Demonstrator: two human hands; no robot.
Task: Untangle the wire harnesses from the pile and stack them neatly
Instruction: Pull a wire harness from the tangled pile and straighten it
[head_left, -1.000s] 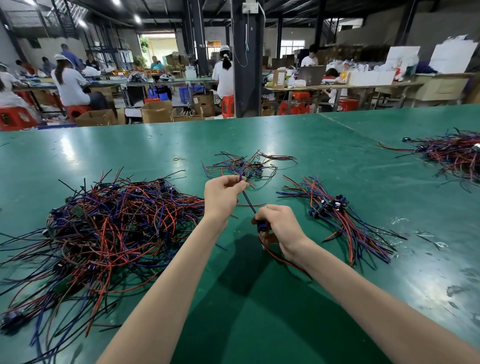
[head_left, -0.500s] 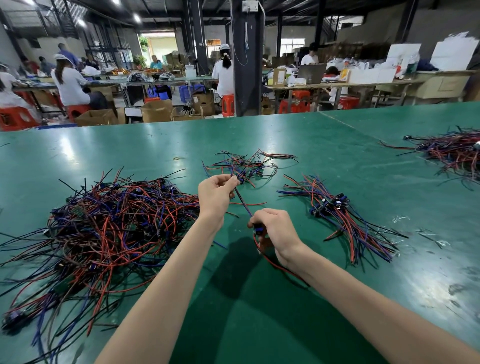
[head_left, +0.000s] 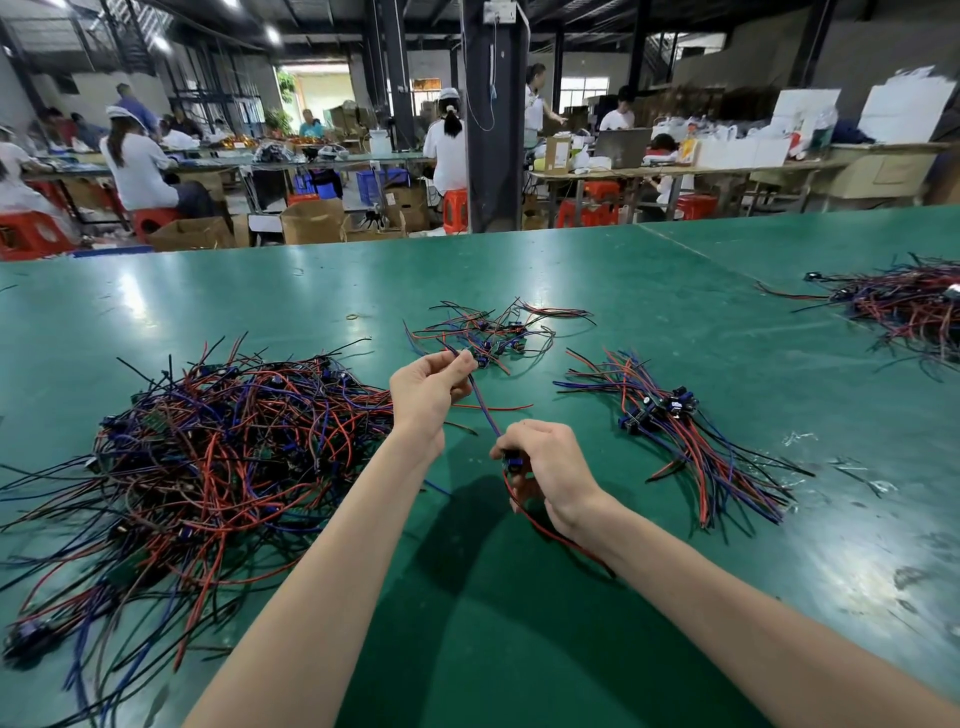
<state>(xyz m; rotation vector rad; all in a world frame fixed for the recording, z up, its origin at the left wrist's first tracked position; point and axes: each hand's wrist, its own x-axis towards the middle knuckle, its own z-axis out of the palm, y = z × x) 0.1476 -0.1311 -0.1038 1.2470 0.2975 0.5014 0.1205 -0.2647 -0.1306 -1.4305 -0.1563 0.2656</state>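
A big tangled pile of red, blue and black wire harnesses (head_left: 208, 457) lies on the green table at the left. One wire harness (head_left: 485, 410) stretches between my hands. My left hand (head_left: 428, 395) pinches its blue wire ends up high. My right hand (head_left: 545, 467) grips its small blue connector lower down, and a red wire trails back under my right wrist. A neat stack of harnesses (head_left: 670, 431) lies to the right of my hands, connectors together. A small loose bunch of harnesses (head_left: 493, 332) sits just beyond my left hand.
Another heap of wires (head_left: 904, 306) lies at the table's far right. Bits of clear plastic scrap (head_left: 800, 436) dot the green table (head_left: 623, 291) on the right. Beyond the far edge, people sit at benches among red stools and cardboard boxes.
Both hands have drifted slightly left and away from me, keeping hold of the same harness. The wire between them stays taut.
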